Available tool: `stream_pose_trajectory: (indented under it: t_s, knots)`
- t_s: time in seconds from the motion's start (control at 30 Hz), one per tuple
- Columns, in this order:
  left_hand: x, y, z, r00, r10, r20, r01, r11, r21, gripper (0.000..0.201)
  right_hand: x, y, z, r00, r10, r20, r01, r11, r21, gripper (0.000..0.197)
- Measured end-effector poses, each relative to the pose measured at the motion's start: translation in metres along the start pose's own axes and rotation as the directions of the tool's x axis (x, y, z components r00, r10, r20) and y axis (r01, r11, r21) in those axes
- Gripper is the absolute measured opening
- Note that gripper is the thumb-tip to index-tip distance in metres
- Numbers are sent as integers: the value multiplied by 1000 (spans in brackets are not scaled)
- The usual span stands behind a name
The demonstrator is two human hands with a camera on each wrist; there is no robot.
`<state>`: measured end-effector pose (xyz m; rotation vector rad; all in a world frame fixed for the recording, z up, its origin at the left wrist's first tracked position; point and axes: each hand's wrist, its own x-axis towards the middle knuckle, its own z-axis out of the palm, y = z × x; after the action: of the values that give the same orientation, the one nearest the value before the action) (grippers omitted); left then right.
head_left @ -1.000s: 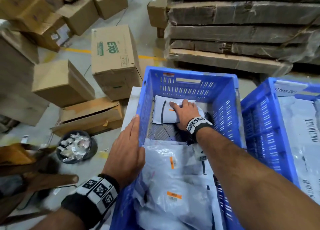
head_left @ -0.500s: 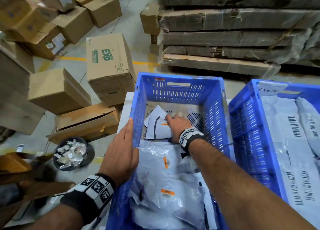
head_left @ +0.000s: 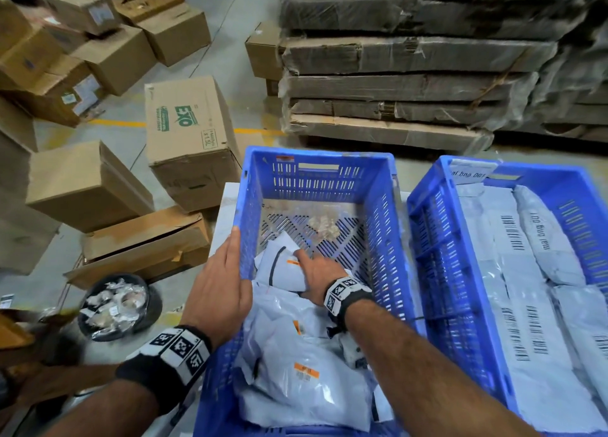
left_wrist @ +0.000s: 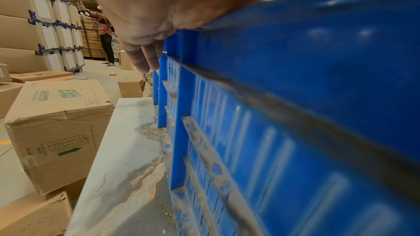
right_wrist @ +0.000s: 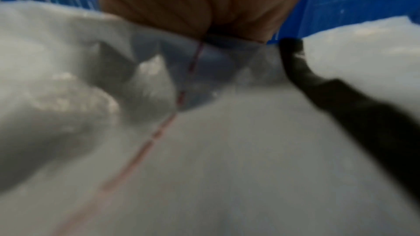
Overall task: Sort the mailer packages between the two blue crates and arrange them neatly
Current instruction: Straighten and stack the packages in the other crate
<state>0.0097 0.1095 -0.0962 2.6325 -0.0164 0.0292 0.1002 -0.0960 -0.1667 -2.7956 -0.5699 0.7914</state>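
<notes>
Two blue crates stand side by side. The left crate [head_left: 329, 155] holds a loose pile of white mailers [head_left: 296, 370] at its near end, and its far floor is bare mesh. Inside it, my right hand [head_left: 317, 272] grips a white mailer [head_left: 278, 268] with a black stripe, one corner tilted up. In the blurred right wrist view the mailer [right_wrist: 227, 150] bunches under my palm [right_wrist: 193, 3]. My left hand [head_left: 220, 288] rests on this crate's left wall, fingers [left_wrist: 145, 56] straight along the blue side [left_wrist: 295, 78]. The right crate [head_left: 441, 272] holds barcoded mailers [head_left: 526, 305] in rows.
Cardboard boxes [head_left: 190, 140] crowd the floor on the left, close to the grey table [left_wrist: 127, 150]. A black bowl of wrapped bits [head_left: 115, 305] sits on the floor below. Stacked flat cardboard [head_left: 394, 91] lies behind the crates. A person [left_wrist: 105, 39] stands far off.
My right hand has drawn the striped mailer from the crate's far end back toward the near pile, baring the far floor. My left hand has stayed on the crate wall.
</notes>
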Motion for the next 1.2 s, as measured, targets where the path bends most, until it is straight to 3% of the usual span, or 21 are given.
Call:
stream_pose_trajectory:
  t_s: [0.17,0.27,0.33,0.4,0.57,0.7,0.83,1.0,1.07,1.2]
  knots:
    - [-2,2,-1,1000,-7,-3,7,1000,-3,82,-4,13,-6,965,168,-200,-143,981,133,83]
    - [-2,2,0,1000,-15,-8,15,1000,-15,82,-5,24,-10,862,390,-324,-329,916,229,79]
    - [-1,1,1,1000,-15,-12,15,1000,-24,82,-1,35,-15,782,546,-303,-453,830,326,83]
    - [-1,-1,2,1000,-9,-8,8,1000,-29,81,6,42,-19,745,615,-260,-518,778,355,91]
    - [0,-1,3,1000,-1,-12,1,999,-34,82,16,30,-19,802,534,-267,-519,845,131,98]
    - [0,-1,2,1000,8,-11,-9,999,-51,81,10,11,-11,883,436,-175,-419,899,126,97]
    - [1,-5,5,1000,7,-1,-7,999,-39,82,14,-10,-6,932,320,-171,-294,942,165,97]
    - [2,-4,4,1000,12,18,-11,1000,-20,83,19,-28,8,959,277,61,-284,922,262,120]
    - [1,-3,4,1000,7,23,-7,1000,-22,83,17,-30,10,960,257,110,-276,932,234,115]
    - [1,-3,4,1000,-1,25,1,1000,-23,86,19,-24,-1,932,353,-88,-310,897,315,93]
